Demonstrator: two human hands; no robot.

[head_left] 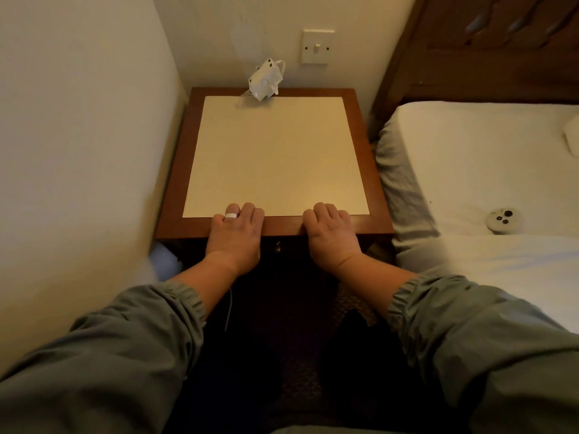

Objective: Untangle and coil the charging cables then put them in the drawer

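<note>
A bedside table (369, 170) with a brown wooden frame and a pale inset top stands in front of me. My left hand (233, 234) and my right hand (332, 234) both rest palm-down on its front edge, fingers curled onto the top, holding nothing. A small brass drawer knob (278, 245) shows in the dark front between my wrists. At the back edge of the table lies a white plug adapter (264, 80) with a white cable looped at it. A thin pale cord (229, 311) hangs in the dark below my left wrist. No other cables are visible.
A cream wall (78, 151) closes in on the left. A bed with a white sheet (485, 170) lies to the right, with a small white controller (502, 220) on it. A light switch (317, 47) sits on the back wall beside a dark wooden headboard (485, 57).
</note>
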